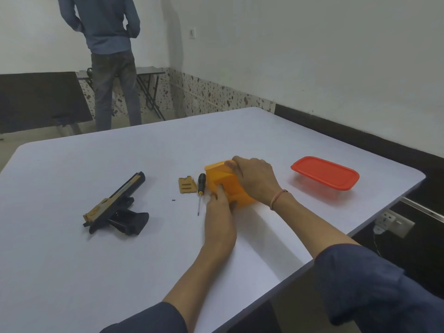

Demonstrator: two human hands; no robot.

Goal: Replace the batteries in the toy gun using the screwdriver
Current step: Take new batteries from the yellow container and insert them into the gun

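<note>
A black and gold toy gun (115,205) lies on its side at the left of the white table (96,260). Its gold battery cover (187,185) lies apart, with a tiny dark screw (173,200) just left of it. A screwdriver (200,191) with a black and yellow handle lies beside the cover, tip toward me. Right of it sits an orange plastic box (223,181). My left hand (219,212) holds the box's near side. My right hand (255,179) grips it from above at its far right edge. No batteries are visible.
A clear container with a red lid (324,173) stands at the right of the table. A person (110,61) stands with their back turned beyond the table's far edge, near dark folding tables (40,97). A wall socket (394,222) sits below the table's right edge.
</note>
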